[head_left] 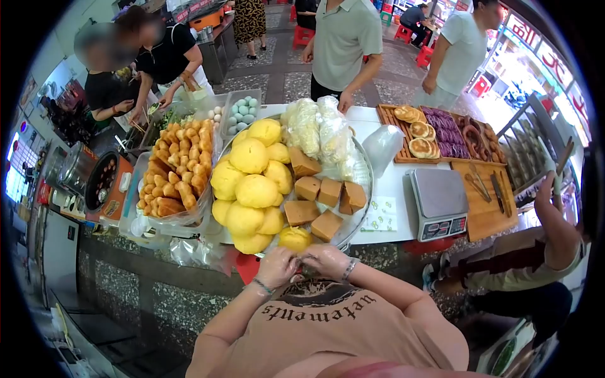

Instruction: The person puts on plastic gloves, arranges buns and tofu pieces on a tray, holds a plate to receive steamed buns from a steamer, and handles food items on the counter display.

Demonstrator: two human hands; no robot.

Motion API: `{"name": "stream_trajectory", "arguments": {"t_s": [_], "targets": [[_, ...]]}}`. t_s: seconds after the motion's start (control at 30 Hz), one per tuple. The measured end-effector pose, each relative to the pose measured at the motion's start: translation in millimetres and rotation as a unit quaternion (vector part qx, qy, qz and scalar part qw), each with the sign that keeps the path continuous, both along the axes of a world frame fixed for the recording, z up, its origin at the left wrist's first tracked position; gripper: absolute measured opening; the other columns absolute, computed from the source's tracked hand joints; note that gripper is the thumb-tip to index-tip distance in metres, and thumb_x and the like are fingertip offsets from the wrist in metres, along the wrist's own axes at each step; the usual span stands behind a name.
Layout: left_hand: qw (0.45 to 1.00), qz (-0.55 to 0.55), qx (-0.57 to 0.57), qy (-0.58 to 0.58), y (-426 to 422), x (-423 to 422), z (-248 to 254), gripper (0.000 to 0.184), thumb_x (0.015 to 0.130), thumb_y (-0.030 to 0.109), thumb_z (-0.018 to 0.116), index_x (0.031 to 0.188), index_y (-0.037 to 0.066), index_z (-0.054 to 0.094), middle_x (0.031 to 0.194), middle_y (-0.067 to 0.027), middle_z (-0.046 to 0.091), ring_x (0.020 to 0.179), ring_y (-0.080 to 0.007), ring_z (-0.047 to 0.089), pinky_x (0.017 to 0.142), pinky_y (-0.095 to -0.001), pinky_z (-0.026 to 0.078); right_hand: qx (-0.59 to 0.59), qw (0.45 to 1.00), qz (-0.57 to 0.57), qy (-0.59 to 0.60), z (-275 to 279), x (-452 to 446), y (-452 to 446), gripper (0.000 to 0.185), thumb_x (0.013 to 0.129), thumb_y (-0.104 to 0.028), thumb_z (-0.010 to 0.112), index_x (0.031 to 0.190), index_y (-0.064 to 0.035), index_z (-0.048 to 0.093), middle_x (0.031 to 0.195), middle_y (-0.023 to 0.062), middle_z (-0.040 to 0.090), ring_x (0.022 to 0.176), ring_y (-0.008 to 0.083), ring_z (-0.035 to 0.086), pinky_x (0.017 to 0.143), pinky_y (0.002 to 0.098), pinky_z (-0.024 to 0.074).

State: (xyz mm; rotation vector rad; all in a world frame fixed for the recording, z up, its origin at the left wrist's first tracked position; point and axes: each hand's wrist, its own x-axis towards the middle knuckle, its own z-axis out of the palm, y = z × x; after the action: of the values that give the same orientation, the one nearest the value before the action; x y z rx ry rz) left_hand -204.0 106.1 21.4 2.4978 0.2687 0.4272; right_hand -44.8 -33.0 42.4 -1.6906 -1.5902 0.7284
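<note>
Both hands are close together in front of my chest, at the near edge of a big round tray (pixel 362 214). My left hand (pixel 277 267) has its fingers bent inward, and my right hand (pixel 326 259) meets it from the other side. Whatever lies between the fingers is too small to make out. Clear thin gloves seem to cover both. Just beyond the fingertips sits a small yellow bun (pixel 294 239). Large yellow buns (pixel 249 156) are piled on the tray's left, brown cake blocks (pixel 302 212) on its right, and plastic-wrapped food (pixel 315 129) at the back.
Fried dough sticks (pixel 179 164) and eggs (pixel 242 113) stand left. To the right are a scale (pixel 439 196), a board with tongs and a knife (pixel 488 201), and snack trays (pixel 444 133). People stand across the table, at left and close at right (pixel 523 258).
</note>
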Motion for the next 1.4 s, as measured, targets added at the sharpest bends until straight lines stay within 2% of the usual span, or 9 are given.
{"name": "stream_trajectory", "arguments": {"t_s": [0.03, 0.07, 0.13, 0.17, 0.23, 0.53, 0.63, 1.17, 1.4], "targets": [[1.0, 0.024, 0.019, 0.004, 4, -1, 0, 0.014, 0.082, 0.018, 0.063, 0.079, 0.005, 0.062, 0.077, -0.0141, 0.059, 0.077, -0.0348, 0.058, 0.068, -0.0452, 0.047, 0.013, 0.998, -0.057, 0.004, -4, 1, -2, 0.02, 0.092, -0.025, 0.056, 0.091, -0.0079, 0.066, 0.085, 0.014, 0.066, 0.08, 0.0361, 0.063, 0.07, 0.0435, 0.0511], [0.998, 0.048, 0.036, 0.01, 6, -3, -1, 0.016, 0.081, 0.02, 0.064, 0.074, 0.005, 0.062, 0.073, -0.0134, 0.059, 0.074, -0.0341, 0.059, 0.066, -0.0456, 0.048, 0.011, 0.998, -0.056, 0.005, -8, 2, -3, 0.02, 0.092, -0.025, 0.056, 0.091, -0.0079, 0.066, 0.085, 0.014, 0.066, 0.08, 0.0361, 0.063, 0.07, 0.0435, 0.0511], [0.996, 0.067, 0.052, 0.007, 8, -7, -9, 0.016, 0.08, 0.02, 0.065, 0.074, 0.006, 0.062, 0.072, -0.0127, 0.058, 0.072, -0.0333, 0.058, 0.064, -0.0453, 0.047, -0.018, 0.988, -0.103, -0.115, -17, 4, -3, 0.021, 0.089, -0.028, 0.059, 0.081, -0.0098, 0.065, 0.074, 0.0107, 0.064, 0.068, 0.0335, 0.063, 0.06, 0.0429, 0.0511], [0.994, 0.084, 0.069, 0.0, 10, -5, -11, 0.015, 0.08, 0.02, 0.066, 0.073, 0.007, 0.062, 0.072, -0.012, 0.058, 0.07, -0.0326, 0.058, 0.062, -0.0449, 0.047, -0.017, 0.988, -0.102, -0.116, -24, 5, -1, 0.021, 0.089, -0.028, 0.059, 0.081, -0.0098, 0.065, 0.074, 0.0107, 0.064, 0.068, 0.0335, 0.063, 0.06, 0.0429, 0.0511], [0.993, 0.093, 0.074, -0.009, 8, -3, -15, 0.015, 0.079, 0.019, 0.066, 0.072, 0.007, 0.061, 0.07, -0.0113, 0.057, 0.069, -0.0318, 0.058, 0.061, -0.0441, 0.047, 0.061, 0.965, -0.116, -0.229, -38, 1, -2, 0.019, 0.083, -0.027, 0.067, 0.074, -0.0117, 0.063, 0.066, 0.0079, 0.061, 0.059, 0.0295, 0.061, 0.052, 0.0412, 0.0481], [0.99, 0.104, 0.09, -0.031, 8, 0, -17, 0.016, 0.078, 0.018, 0.065, 0.068, 0.008, 0.06, 0.068, -0.01, 0.055, 0.067, -0.0302, 0.058, 0.059, -0.0428, 0.047, 0.133, 0.956, -0.116, -0.235, -44, 0, 3, 0.02, 0.082, -0.024, 0.067, 0.068, -0.0118, 0.058, 0.063, 0.0068, 0.057, 0.057, 0.0271, 0.06, 0.049, 0.0381, 0.0471], [0.99, 0.106, 0.093, -0.024, 7, 0, -17, 0.017, 0.078, 0.018, 0.065, 0.067, 0.008, 0.059, 0.067, -0.0102, 0.055, 0.066, -0.0305, 0.057, 0.058, -0.0431, 0.046, 0.138, 0.957, -0.107, -0.233, -49, 1, 1, 0.023, 0.083, -0.024, 0.064, 0.067, -0.0113, 0.054, 0.063, 0.0063, 0.057, 0.057, 0.0265, 0.06, 0.05, 0.0387, 0.0483], [0.989, 0.099, 0.104, -0.044, 6, 1, -28, 0.017, 0.08, 0.017, 0.064, 0.068, 0.008, 0.057, 0.066, -0.0128, 0.054, 0.064, -0.0341, 0.055, 0.058, -0.0455, 0.043, 0.162, 0.953, -0.11, -0.229, -53, 0, -4, 0.021, 0.083, -0.023, 0.061, 0.068, -0.0107, 0.053, 0.065, 0.008, 0.058, 0.06, 0.0289, 0.061, 0.052, 0.0394, 0.0497], [0.989, 0.1, 0.096, -0.052, 3, 2, -23, 0.017, 0.08, 0.016, 0.064, 0.068, 0.008, 0.057, 0.066, -0.0127, 0.054, 0.065, -0.0339, 0.055, 0.058, -0.0453, 0.043, 0.145, 0.952, -0.158, -0.22, -62, -4, 0, 0.021, 0.083, -0.023, 0.061, 0.067, -0.0108, 0.053, 0.063, 0.0078, 0.057, 0.058, 0.0298, 0.061, 0.052, 0.041, 0.0494]]}}
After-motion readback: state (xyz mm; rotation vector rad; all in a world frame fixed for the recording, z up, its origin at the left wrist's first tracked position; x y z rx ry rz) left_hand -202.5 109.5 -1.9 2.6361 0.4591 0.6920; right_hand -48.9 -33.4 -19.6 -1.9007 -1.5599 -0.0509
